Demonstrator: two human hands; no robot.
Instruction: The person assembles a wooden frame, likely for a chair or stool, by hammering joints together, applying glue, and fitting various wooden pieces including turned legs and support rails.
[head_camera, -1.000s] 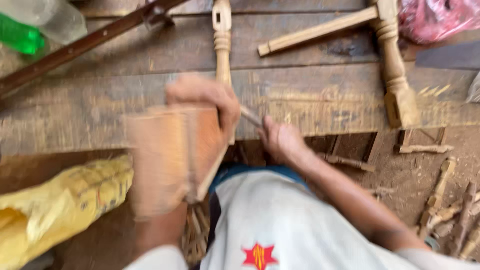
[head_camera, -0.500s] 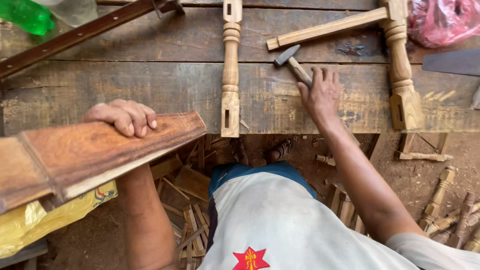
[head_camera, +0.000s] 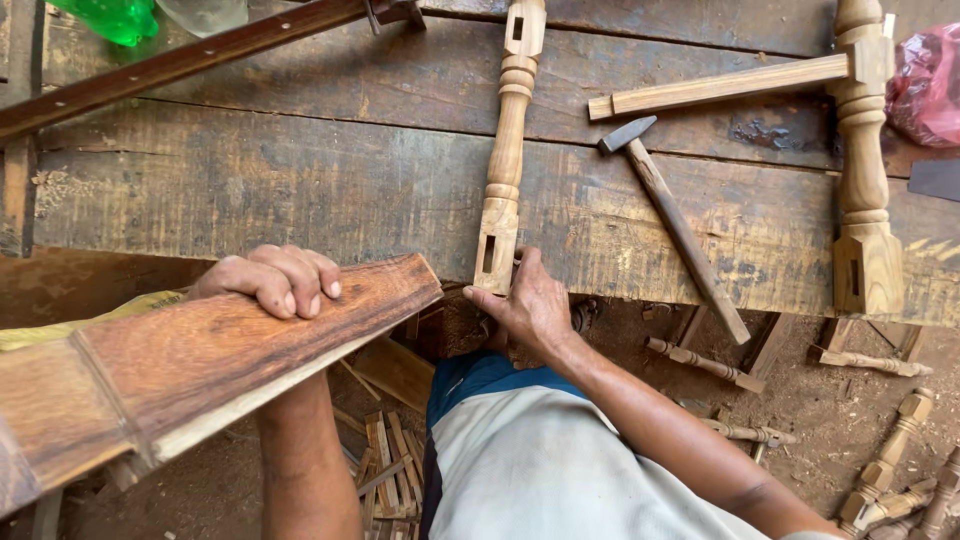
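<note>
The right hand (head_camera: 530, 308) has left the hammer (head_camera: 672, 222) for the turned leg (head_camera: 505, 150).

Hammer (head_camera: 672, 222) lying diagonally at two o'clock on the plank workbench (head_camera: 300, 180); jointed leg-and-rail piece (head_camera: 860, 150) at three o'clock; green bottle (head_camera: 115, 18) at eleven o'clock; pink bag (head_camera: 925, 85) far right; offcuts (head_camera: 390, 460) below.

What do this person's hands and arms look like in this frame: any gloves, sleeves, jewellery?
Both hands are bare: no gloves, rings or watch show on the left hand or the right hand. Both forearms are uncovered up to the frame edge, with no sleeve cuff in view. Below them the person wears a pale grey top and blue waistband.
</note>
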